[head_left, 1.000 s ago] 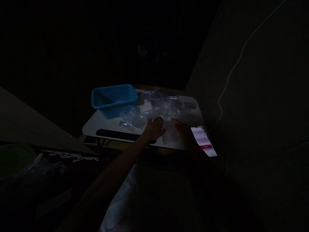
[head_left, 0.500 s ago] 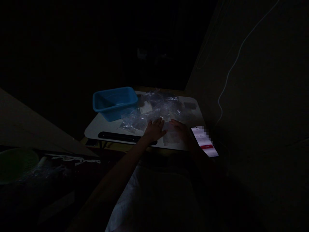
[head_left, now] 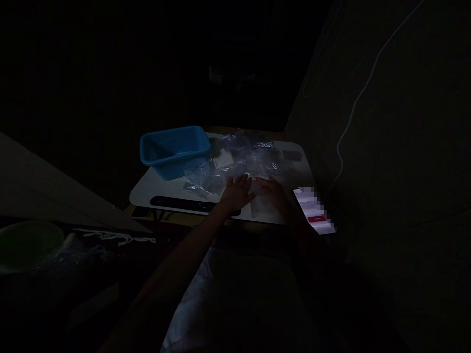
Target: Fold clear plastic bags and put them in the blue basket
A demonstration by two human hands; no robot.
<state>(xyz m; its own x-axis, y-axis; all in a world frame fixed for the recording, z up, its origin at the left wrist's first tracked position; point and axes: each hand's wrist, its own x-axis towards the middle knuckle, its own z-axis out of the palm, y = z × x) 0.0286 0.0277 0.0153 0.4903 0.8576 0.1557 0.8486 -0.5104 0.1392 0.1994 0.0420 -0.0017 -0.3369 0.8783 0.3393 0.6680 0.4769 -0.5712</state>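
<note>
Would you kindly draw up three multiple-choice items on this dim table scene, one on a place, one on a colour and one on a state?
1. Where does the tub stand on the table?
A. at its far left part
B. at its near right corner
C. under it

2. What colour is the tub?
A. red
B. blue
C. yellow

3. How are the person's two hands?
A. clenched in fists in the air
B. each gripping the tub's rim
C. laid flat, fingers out, on a clear plastic bag

Answers:
1. A: the tub sits on the tabletop, left of the heap of clear plastic bags, away from the lit phone at the right edge.
2. B: its walls and rim show blue.
3. C: the left hand and right hand lie side by side, palms down, on the clear bag at the near edge.
</note>
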